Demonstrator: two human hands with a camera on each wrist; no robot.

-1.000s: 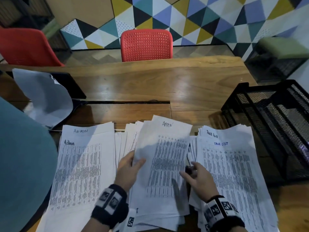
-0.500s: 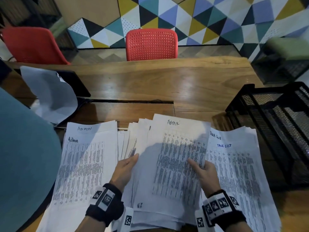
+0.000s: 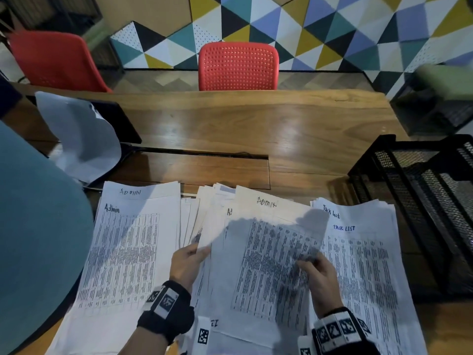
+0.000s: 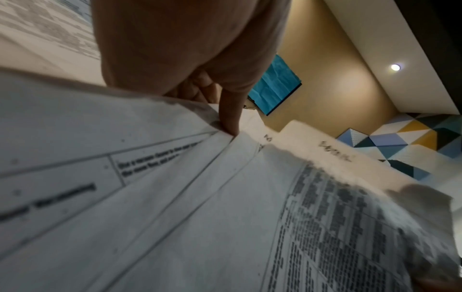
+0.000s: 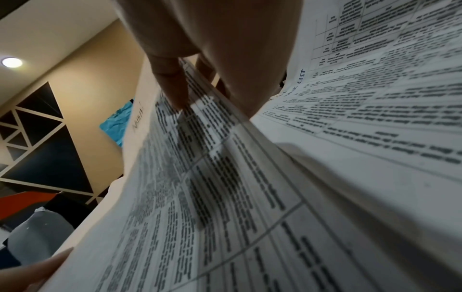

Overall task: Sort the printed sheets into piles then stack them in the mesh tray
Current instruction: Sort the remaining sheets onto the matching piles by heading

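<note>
The desk (image 3: 230, 129) is varnished wood, glossy enough to throw back pale patches of light, with visible grain. The printed sheets (image 3: 268, 265) are thin matt white paper, slightly translucent where the lifted one lets shadow through. At the desk's right edge the mesh tray (image 3: 422, 190) is black wire mesh with a matt coat on a solid frame. Past the far edge, the red chair (image 3: 238, 66) has a perforated plastic back with a dull sheen. The wristbands (image 3: 166, 311) look like black cloth.
</note>
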